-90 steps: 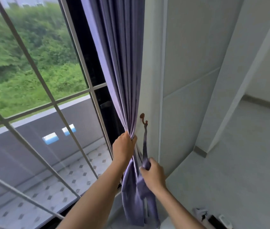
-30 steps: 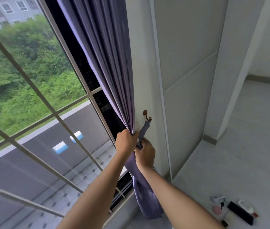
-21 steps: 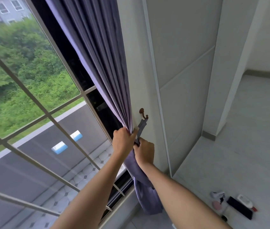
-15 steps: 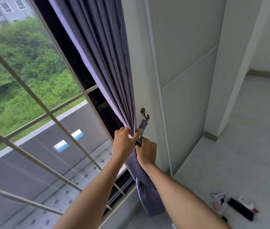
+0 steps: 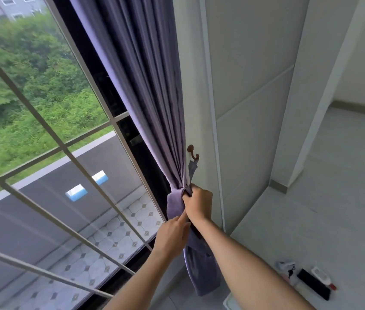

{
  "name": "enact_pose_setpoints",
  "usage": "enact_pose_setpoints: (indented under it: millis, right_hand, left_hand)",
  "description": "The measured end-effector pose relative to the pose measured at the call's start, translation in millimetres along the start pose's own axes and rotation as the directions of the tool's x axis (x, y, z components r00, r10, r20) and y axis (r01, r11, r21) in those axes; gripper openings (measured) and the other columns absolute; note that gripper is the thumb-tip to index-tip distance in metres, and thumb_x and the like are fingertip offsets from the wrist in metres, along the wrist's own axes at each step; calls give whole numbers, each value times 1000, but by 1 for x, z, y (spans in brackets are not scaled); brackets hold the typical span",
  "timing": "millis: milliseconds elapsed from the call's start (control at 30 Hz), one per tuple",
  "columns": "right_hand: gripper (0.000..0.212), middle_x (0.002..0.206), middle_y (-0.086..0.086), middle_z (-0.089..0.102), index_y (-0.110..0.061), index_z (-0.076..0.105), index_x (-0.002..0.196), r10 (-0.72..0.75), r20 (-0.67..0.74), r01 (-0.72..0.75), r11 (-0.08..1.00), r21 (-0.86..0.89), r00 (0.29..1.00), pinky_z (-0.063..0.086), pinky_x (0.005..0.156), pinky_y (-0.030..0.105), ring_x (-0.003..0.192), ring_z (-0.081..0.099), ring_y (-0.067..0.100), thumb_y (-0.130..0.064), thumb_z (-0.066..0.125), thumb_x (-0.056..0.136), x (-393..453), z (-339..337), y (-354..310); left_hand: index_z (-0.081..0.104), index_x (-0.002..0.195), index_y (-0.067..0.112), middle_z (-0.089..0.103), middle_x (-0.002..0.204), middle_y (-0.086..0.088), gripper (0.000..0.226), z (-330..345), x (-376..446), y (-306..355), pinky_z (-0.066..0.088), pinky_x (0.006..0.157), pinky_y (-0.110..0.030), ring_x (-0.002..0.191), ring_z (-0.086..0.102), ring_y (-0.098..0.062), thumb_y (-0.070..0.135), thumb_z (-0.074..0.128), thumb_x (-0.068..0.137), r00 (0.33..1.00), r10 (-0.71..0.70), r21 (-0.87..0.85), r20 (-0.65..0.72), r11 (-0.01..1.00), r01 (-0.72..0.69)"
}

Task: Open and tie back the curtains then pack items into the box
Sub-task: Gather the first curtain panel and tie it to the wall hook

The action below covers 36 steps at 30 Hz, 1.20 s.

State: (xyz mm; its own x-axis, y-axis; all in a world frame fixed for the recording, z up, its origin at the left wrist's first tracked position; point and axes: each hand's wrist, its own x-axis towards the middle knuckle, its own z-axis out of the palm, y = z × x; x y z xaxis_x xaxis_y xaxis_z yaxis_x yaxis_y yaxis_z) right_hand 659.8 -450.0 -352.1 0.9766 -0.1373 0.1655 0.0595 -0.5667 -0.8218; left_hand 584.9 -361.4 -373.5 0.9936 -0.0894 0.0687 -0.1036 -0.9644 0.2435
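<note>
Beside curtain (image 5: 154, 90): wall hook (image 5: 192, 151); window bars (image 5: 65, 151)

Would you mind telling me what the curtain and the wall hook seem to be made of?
Curtain: woven fabric, matte purple-grey, judging by its soft vertical pleats and how it bunches under the tie. Hook: probably metal with a brownish, coppery finish; it looks thin, curved and rigid, though painted plastic is possible.

A large window (image 5: 43, 153) with pale crossing bars fills the left side; through it show green trees (image 5: 31, 90), a grey building (image 5: 9, 5) at the top left corner, a dark road (image 5: 54, 186) with white-and-blue markings and a patterned tile pavement (image 5: 114, 238) below. Right of the window stands a white panelled wall (image 5: 250, 86) bearing a small brown hook (image 5: 193, 152). A white column (image 5: 306, 108) rises beside it from the pale grey floor (image 5: 333, 198).
</note>
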Motion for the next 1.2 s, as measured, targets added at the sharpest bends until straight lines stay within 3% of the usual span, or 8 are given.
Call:
enact_pose_setpoints:
  millis: [100, 233, 367, 467, 633, 833, 967, 1200]
  right_hand:
    - [10, 64, 8, 69, -13, 67, 74, -14, 13, 13, 1000, 10, 1000, 49, 56, 30, 59, 62, 26, -21, 63, 79, 2, -2, 4]
    - [14, 57, 6, 65, -12, 64, 68, -52, -19, 53, 998, 43, 998, 47, 53, 30, 53, 59, 26, -22, 65, 79, 2, -5, 12]
    - [18, 54, -1, 63, -14, 63, 67, -57, -36, 61, 993, 98, 998, 47, 48, 29, 49, 58, 18, -24, 68, 80, 1, -10, 23]
    - [18, 54, -3, 62, -16, 66, 68, -67, -46, 74, 985, 157, 997, 41, 45, 20, 48, 56, 13, -26, 71, 81, -2, -16, 26]
    - [42, 50, -4, 57, -15, 55, 59, -48, -40, 57, 966, 251, 998, 40, 45, 20, 47, 56, 11, -51, 61, 80, -5, -21, 25]
    - [28, 50, -18, 50, -28, 52, 64, -52, -16, 54, 970, 236, 999, 32, 45, 5, 47, 54, -4, -33, 69, 86, -7, -29, 26]
    - [24, 53, -19, 52, -27, 55, 68, -59, 8, 55, 967, 249, 998, 35, 47, 5, 49, 53, -5, -35, 67, 88, -9, -30, 27]
    - [21, 80, 0, 72, -18, 70, 84, 39, 385, -157, 947, 279, 922, 51, 69, 25, 79, 67, 12, -37, 62, 83, -1, -30, 30]
  left_hand:
    - [9, 141, 25, 67, 83, -7, 51, -2, 4, 8, 49, 55, -34, 66, 63, -27, 26, 36, 98, 972, -233, -143, 20, 962, 234]
    - [30, 117, 19, 55, 62, -4, 22, -20, 6, 10, 40, 42, -32, 48, 50, -17, 13, 36, 97, 908, -410, -489, -90, 812, 318]
    - [47, 101, 24, 59, 86, 4, 22, -37, 27, 6, 49, 58, -31, 72, 57, -16, 4, 42, 93, 918, -352, -538, -180, 817, 208]
    - [60, 112, 11, 54, 121, 6, 22, -49, 44, 11, 38, 85, -19, 100, 48, -2, 6, 48, 94, 934, -264, -523, -239, 846, 106]
    - [66, 89, 4, 56, 85, 10, 15, -59, 62, 23, 37, 64, -4, 76, 54, -4, -1, 52, 89, 887, -359, -571, -291, 809, 140]
    - [64, 95, 20, 50, 106, 15, 24, -56, 68, 24, 47, 81, -19, 105, 53, -9, 5, 65, 77, 974, -209, -686, -92, 722, 90]
    - [59, 93, 38, 52, 108, 19, 32, -64, 74, 21, 43, 89, -24, 106, 51, -2, 28, 70, 65, 995, -95, -702, 26, 707, 85]
    - [62, 102, 20, 61, 96, 4, 47, -58, 87, 19, 48, 74, -23, 88, 60, -9, 34, 85, 63, 977, -214, -628, 19, 757, 178]
